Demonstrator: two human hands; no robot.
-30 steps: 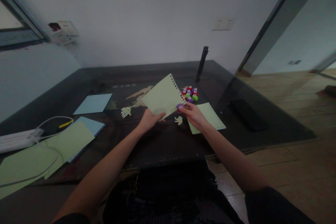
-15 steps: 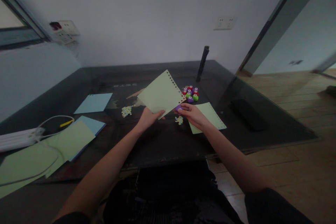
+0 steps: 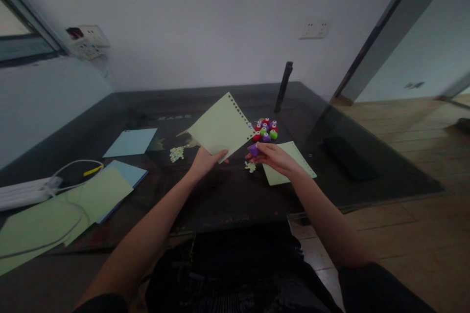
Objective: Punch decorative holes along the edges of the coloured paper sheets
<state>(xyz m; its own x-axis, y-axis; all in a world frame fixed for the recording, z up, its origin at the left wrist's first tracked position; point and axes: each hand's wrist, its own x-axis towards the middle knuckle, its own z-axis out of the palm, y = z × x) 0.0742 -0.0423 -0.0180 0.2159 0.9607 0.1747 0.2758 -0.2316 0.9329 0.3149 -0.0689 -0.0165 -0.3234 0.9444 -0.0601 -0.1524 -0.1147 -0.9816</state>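
My left hand (image 3: 206, 162) grips the lower corner of a pale yellow-green sheet of paper (image 3: 220, 127), which is held up at a slant. A row of small holes runs along its right edge. In my right hand (image 3: 273, 156) is a small purple craft punch (image 3: 254, 150), held just off the sheet's lower right corner. Below the punch lies a small heap of punched-out paper pieces (image 3: 250, 167). A bigger heap of pieces (image 3: 177, 153) is left of my left hand. Partly under my right wrist, another holed sheet (image 3: 276, 175) lies on the table.
Several red, purple and green punches (image 3: 265, 129) stand grouped behind my right hand. A black rod (image 3: 283, 88) stands upright near the wall. Blue paper (image 3: 131, 143), green sheets (image 3: 106, 188) and a white power strip (image 3: 25, 195) are at left, a dark flat object (image 3: 348, 159) at right.
The purple punch in my right hand has come away from the sheet's edge, slightly rightward. My left hand has shifted the sheet a little left and up.
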